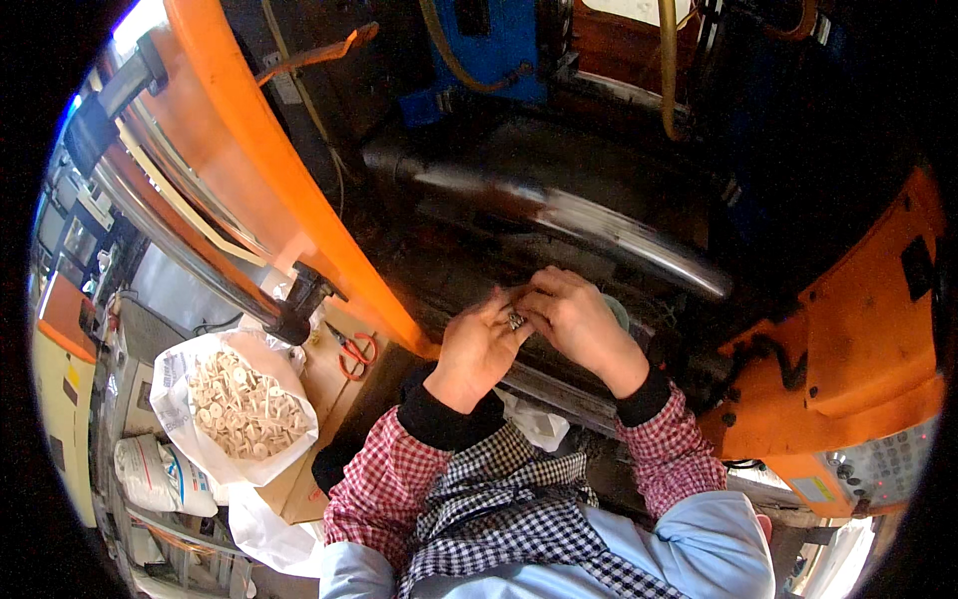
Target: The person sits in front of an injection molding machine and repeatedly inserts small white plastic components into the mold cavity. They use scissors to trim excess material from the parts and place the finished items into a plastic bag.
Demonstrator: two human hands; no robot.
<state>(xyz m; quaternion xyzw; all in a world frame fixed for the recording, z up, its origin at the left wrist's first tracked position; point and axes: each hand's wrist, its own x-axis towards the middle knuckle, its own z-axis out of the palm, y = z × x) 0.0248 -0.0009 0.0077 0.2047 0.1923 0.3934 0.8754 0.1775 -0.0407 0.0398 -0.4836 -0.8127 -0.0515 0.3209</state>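
Note:
Both hands meet in front of my body, at the front of the dark machine bay. My left hand (474, 344) is closed, palm partly turned up, around a small cluster of shiny metal pieces (515, 320). Their exact kind is too small to tell. The bent fingers of my right hand (569, 309) press together against the left fingertips, over the same spot. What the right fingers pinch, if anything, is hidden. A pale green rounded thing (617, 312) shows just behind the right hand.
A polished metal bar (619, 235) crosses the bay beyond my hands. An orange door frame (299, 190) stands left, an orange panel (838, 349) with buttons right. At lower left, an open white bag (175, 384) of small beige parts sits by red-handled scissors (356, 356) on a cardboard box.

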